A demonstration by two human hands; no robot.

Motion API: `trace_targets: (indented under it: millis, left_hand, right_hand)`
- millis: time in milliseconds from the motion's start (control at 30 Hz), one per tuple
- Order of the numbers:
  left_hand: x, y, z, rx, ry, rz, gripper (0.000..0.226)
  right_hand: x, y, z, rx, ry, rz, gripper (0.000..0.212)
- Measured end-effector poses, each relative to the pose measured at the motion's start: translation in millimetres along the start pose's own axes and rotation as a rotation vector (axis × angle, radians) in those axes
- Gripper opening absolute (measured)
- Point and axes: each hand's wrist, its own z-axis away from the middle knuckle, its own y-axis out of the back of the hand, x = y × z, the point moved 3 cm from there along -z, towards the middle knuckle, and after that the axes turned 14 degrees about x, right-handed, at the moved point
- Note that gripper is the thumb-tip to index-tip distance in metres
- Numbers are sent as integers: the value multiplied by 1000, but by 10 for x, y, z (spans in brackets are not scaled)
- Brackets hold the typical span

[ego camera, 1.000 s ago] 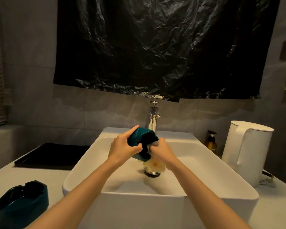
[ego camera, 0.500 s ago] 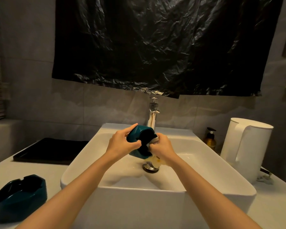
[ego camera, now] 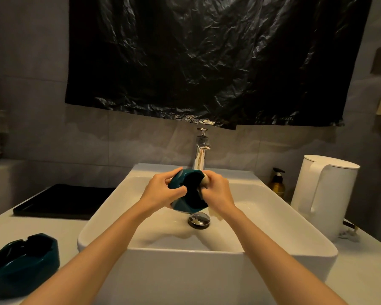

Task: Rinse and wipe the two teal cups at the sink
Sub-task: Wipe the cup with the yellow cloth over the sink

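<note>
Over the white sink basin my left hand grips a teal cup tipped on its side, its dark opening turned to the right. My right hand holds a pale cloth pressed into the cup's opening; a corner of the cloth hangs below my wrist. A second teal cup stands upright on the counter at the lower left, apart from both hands.
A chrome faucet rises behind the basin, and a drain plug sits under the cup. A black tray lies on the left counter. A white kettle and an amber pump bottle stand to the right.
The held cup has turned a little in my left hand, and my right hand has shifted the cloth higher against its opening. The view has tilted slightly.
</note>
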Motion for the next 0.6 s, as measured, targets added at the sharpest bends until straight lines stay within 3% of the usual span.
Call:
trace_targets:
  millis: [100,200,267,367,433,600]
  left_hand:
    - [25,-27,17,-56,25,13,56]
    - [23,-15,12,-78,38,11,55]
    - [16,-7,11,-83,38,-16,54]
    - [5,-9,14,-82,40,-24,51]
    - [0,-24,16,-84,48,-18,50]
    - [37,-67,16,-34,86,70,43]
  right_hand:
    - [1,56,-30,68,117,196,13]
    - [-21,64,-19,3,227,409,20]
    - [-17,40,5,-81,192,361,22]
    - [20,-24,38,-212,22,88,33]
    - [38,-28,28,-189,-8,51,36]
    - [14,17,-2,1,118,214,19]
